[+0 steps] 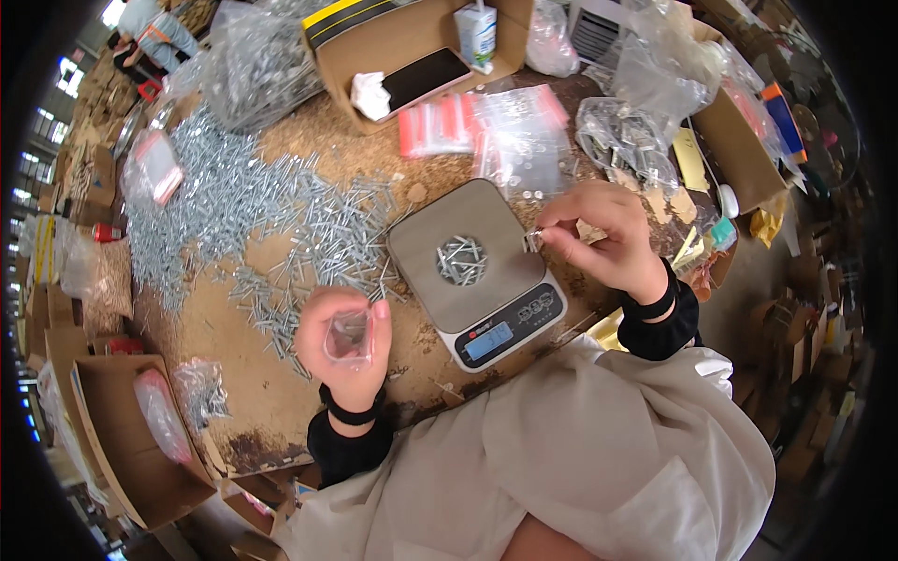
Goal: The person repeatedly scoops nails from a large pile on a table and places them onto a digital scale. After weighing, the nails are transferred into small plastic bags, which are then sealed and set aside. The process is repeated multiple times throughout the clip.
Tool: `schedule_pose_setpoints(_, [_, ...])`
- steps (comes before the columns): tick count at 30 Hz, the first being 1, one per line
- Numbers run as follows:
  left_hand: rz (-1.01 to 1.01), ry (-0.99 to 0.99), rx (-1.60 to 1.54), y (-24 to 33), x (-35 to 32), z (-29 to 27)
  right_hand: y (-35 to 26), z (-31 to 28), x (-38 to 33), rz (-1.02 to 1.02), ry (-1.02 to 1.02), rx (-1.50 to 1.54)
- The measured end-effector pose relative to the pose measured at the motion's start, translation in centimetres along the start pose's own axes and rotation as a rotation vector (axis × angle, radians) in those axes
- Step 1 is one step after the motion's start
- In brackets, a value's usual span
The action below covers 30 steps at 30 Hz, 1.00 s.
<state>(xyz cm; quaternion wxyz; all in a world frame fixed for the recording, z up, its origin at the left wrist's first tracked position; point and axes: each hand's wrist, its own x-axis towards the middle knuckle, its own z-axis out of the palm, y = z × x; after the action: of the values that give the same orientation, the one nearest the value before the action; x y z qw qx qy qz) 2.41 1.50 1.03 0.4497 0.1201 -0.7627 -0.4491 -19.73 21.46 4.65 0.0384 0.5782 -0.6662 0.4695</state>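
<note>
A flat kitchen-type scale [426, 229] with a grey plate and a lit display stands in front of me. On its plate is a round group of silver screws [461, 261], apparently inside a clear dish. My left hand [323, 351], left of the scale, is closed around a small clear plastic cup [350, 335]; its contents cannot be made out. Over the plate's right edge, my right hand [603, 234] pinches a small shiny metal piece [533, 240] between thumb and fingertips. A large heap of loose silver screws [206, 196] spreads across the table's left side.
Clear zip bags with red edges [524, 131] lie behind the scale. An open carton [341, 70] at the back holds a phone [426, 79], crumpled tissue and a drink carton [477, 37]. Plastic bags of parts [627, 140] lie right. Another open box [140, 449] stands front left.
</note>
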Motion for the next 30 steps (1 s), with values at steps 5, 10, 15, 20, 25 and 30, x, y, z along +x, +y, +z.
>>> schedule_pose_setpoints(5, [0.036, -0.001, -0.016, -0.1, 0.5, 0.0, -0.3, 3.5, 1.2, -0.049, -0.210, -0.106])
schedule_pose_setpoints(10, [0.055, 0.009, -0.041, -0.3, 0.6, 0.0, 0.6, 4.4, 1.4, -0.069, -0.200, -0.089])
schedule_pose_setpoints(15, [0.073, -0.031, -0.011, 0.0, 0.6, -0.2, 0.8, 3.0, 1.0, 0.105, -0.128, -0.069])
schedule_pose_setpoints(20, [0.054, -0.052, -0.001, -0.3, 0.7, 0.1, 0.8, 2.6, 1.1, 0.128, -0.162, -0.017])
schedule_pose_setpoints(25, [0.015, -0.160, -0.001, -0.5, 0.6, 0.1, 0.6, 3.1, 0.9, 0.083, -0.276, 0.017])
schedule_pose_setpoints(30, [0.027, -0.162, 0.046, -0.7, 0.7, 0.2, 0.7, 3.2, 1.0, 0.093, -0.398, 0.027])
